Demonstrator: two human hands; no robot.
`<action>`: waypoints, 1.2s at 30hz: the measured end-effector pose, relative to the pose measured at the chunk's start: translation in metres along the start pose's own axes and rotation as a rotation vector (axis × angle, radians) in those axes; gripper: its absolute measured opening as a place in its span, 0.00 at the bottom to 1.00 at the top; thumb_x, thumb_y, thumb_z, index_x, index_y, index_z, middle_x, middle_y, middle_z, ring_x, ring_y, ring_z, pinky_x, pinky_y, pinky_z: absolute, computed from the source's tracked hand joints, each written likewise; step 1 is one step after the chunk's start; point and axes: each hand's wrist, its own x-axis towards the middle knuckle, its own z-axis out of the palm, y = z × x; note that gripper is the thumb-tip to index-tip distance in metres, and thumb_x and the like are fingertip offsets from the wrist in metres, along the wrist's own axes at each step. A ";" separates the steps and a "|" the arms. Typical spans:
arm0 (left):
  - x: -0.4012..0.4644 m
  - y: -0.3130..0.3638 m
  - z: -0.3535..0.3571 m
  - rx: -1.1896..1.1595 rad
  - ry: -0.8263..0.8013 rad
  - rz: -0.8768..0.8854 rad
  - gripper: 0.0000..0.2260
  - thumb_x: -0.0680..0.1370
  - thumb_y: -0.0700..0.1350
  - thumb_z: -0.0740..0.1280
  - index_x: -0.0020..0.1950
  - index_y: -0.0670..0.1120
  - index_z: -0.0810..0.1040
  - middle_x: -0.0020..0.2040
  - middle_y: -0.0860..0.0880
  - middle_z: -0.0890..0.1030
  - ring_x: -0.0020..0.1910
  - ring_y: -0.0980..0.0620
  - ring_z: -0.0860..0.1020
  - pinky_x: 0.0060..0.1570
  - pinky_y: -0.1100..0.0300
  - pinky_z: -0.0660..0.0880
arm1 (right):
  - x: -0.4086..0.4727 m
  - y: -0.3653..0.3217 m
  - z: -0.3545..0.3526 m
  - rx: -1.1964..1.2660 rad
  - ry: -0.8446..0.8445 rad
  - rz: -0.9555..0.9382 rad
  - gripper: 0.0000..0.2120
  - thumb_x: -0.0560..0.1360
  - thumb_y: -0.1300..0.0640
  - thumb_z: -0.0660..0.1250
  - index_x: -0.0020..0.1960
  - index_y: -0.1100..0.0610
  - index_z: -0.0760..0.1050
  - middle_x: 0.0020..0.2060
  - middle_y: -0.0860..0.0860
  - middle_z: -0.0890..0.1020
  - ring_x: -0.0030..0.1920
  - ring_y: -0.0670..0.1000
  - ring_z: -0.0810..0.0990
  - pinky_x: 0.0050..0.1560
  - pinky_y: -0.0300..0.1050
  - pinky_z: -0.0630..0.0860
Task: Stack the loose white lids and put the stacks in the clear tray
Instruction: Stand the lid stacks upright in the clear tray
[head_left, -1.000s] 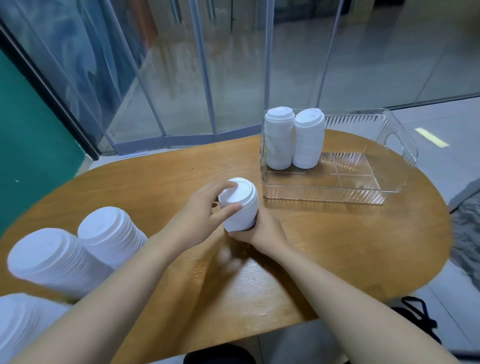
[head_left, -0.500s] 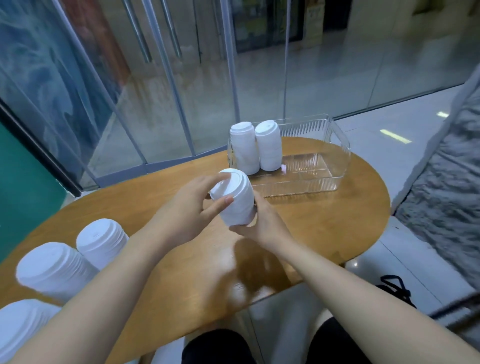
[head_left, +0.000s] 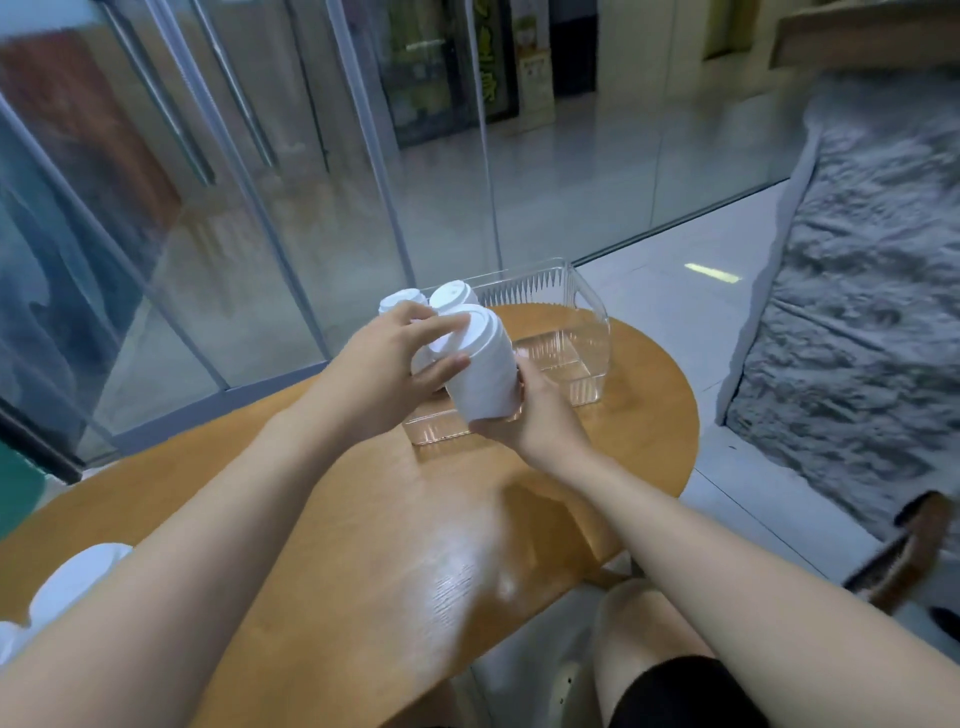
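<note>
In the head view, both hands hold one stack of white lids (head_left: 480, 366) in the air above the near left corner of the clear tray (head_left: 589, 332). The stack is tilted, its top leaning to the far left. The left hand (head_left: 387, 371) grips the upper end, with the fingers curled over the top lid and the thumb pressed against the stack's side. The right hand (head_left: 535, 415) grips the lower end from beneath and from the right, its fingers wrapped round the far side, where they are mostly hidden.

The tray sits on the far right part of the round wooden tabletop (head_left: 395, 525). Two more lid stacks (head_left: 452, 296) stand upright side by side in the tray's far left corner, partly hidden behind the left hand. The tray's right part shows only its ribbed clear floor.

At the near left edge of the tabletop, more white lids (head_left: 78, 582) lie partly behind the left forearm. A grey textured wall (head_left: 857, 312) rises to the right, and glass doors stand beyond the tabletop.
</note>
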 end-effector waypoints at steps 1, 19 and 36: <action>0.014 -0.003 0.003 0.018 -0.004 0.019 0.18 0.82 0.57 0.66 0.71 0.59 0.77 0.67 0.51 0.75 0.64 0.50 0.74 0.64 0.49 0.72 | 0.010 0.004 -0.003 -0.010 0.008 0.016 0.37 0.61 0.44 0.83 0.66 0.48 0.73 0.56 0.45 0.82 0.56 0.52 0.81 0.54 0.56 0.80; 0.239 -0.088 0.080 0.504 -0.288 0.391 0.18 0.84 0.60 0.58 0.69 0.58 0.78 0.61 0.55 0.82 0.63 0.47 0.72 0.59 0.53 0.64 | 0.188 0.113 -0.001 -0.111 -0.116 0.311 0.39 0.61 0.48 0.83 0.67 0.49 0.69 0.55 0.48 0.82 0.53 0.53 0.82 0.51 0.52 0.81; 0.268 -0.118 0.120 0.591 -0.424 0.455 0.35 0.77 0.69 0.36 0.69 0.61 0.75 0.58 0.55 0.81 0.60 0.49 0.74 0.58 0.54 0.67 | 0.210 0.138 0.016 -0.399 -0.173 0.411 0.41 0.62 0.37 0.82 0.69 0.47 0.72 0.64 0.53 0.72 0.70 0.57 0.64 0.71 0.54 0.66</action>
